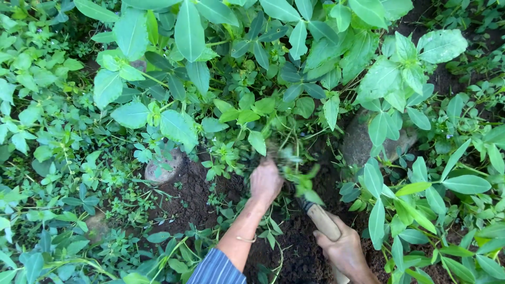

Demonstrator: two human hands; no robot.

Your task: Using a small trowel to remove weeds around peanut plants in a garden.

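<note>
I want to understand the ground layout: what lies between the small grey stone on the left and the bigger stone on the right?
In the head view, between the small stone and the bigger stone lie dark soil, low green weeds and the left hand.

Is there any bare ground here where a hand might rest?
Bare soil lies between the small grey stone and the left hand; more dark soil sits between both forearms. Elsewhere leafy plants crowd everything, including around the right hand gripping a wooden handle.

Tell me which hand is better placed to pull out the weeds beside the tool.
Left, probably. The left hand is already closed on the weeds at soil level, while the right hand is wrapped around the tool handle and is not free.
</note>
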